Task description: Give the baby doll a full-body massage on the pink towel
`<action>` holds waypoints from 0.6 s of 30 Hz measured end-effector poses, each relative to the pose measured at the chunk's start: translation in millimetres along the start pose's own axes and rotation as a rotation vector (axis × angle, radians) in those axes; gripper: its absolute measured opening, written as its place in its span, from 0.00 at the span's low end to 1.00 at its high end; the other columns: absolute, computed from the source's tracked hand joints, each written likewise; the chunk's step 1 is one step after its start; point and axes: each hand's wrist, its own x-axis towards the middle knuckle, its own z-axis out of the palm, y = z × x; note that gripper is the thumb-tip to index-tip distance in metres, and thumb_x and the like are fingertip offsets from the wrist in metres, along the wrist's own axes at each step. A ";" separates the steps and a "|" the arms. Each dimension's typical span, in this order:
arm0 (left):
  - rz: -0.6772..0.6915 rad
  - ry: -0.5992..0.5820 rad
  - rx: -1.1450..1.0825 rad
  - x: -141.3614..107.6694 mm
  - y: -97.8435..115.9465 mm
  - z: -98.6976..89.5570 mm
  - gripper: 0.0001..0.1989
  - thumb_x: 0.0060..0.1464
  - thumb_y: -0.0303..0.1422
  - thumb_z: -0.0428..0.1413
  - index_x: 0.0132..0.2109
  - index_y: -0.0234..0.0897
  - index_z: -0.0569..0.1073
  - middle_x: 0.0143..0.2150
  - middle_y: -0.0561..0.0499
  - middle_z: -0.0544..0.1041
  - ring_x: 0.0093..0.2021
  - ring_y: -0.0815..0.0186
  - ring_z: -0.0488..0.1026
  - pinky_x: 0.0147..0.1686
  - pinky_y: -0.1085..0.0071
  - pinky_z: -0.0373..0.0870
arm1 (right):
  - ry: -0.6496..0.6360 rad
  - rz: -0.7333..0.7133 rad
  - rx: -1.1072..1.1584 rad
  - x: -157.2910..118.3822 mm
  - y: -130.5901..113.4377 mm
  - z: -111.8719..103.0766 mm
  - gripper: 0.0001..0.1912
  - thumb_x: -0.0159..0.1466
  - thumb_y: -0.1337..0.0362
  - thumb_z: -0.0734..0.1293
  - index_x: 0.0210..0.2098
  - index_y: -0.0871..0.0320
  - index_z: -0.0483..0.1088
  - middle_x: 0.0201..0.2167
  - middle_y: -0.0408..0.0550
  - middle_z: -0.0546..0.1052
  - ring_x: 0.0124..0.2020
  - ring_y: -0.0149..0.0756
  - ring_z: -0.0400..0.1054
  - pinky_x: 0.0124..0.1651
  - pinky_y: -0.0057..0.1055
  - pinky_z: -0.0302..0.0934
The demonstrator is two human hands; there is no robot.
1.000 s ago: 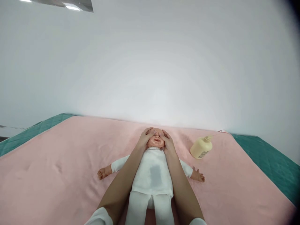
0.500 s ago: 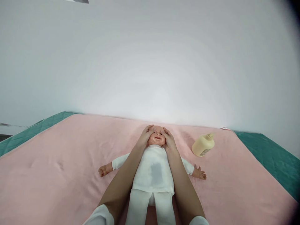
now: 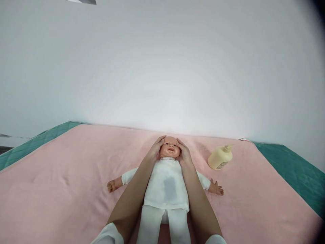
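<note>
A baby doll (image 3: 166,183) in a white top and trousers lies on its back, arms spread out to both sides. My left hand (image 3: 157,146) curves round the left side of its head, the fingers reaching up toward the crown. On the opposite side my right hand (image 3: 184,149) cups the head in the same way. Both thumbs rest by the temples, and the doll's eyes and mouth show between my hands. My forearms run alongside its body, covering parts of its sleeves. A grey patch marks the front of the top.
A pale yellow pump bottle (image 3: 219,158) stands to the right, beyond the doll's arm. Beneath everything is a pink sheet (image 3: 76,176), with green quilted cloth (image 3: 289,169) showing at both sides. A white wall (image 3: 162,67) rises directly behind the bed's far edge.
My thumbs have slid outward from the doll's brow and eyes to the sides of its head, so the eyes are now uncovered. The doll and bottle stay in place.
</note>
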 end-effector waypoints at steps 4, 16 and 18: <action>-0.011 -0.001 -0.025 3.7 -2.6 -1.2 0.14 0.53 0.32 0.57 0.48 0.40 0.73 0.45 0.45 0.76 0.43 0.60 0.74 0.47 0.62 0.70 | 0.019 -0.018 -0.014 -3.0 -0.6 4.1 0.26 0.46 0.69 0.73 0.46 0.59 0.71 0.33 0.49 0.80 0.36 0.44 0.77 0.45 0.46 0.71; 0.084 0.041 0.056 -3.3 -1.2 6.3 0.22 0.45 0.37 0.67 0.47 0.36 0.73 0.49 0.42 0.75 0.45 0.60 0.75 0.47 0.63 0.72 | 0.005 -0.148 -0.107 -2.7 7.5 6.0 0.29 0.43 0.65 0.78 0.44 0.59 0.73 0.37 0.48 0.81 0.36 0.40 0.76 0.44 0.38 0.72; 0.071 0.052 0.070 -3.4 -1.4 6.3 0.25 0.44 0.35 0.67 0.49 0.35 0.72 0.49 0.41 0.75 0.44 0.59 0.75 0.45 0.62 0.73 | 0.019 -0.156 -0.113 -2.2 8.1 6.8 0.29 0.43 0.66 0.78 0.44 0.60 0.73 0.37 0.49 0.81 0.37 0.40 0.76 0.44 0.38 0.72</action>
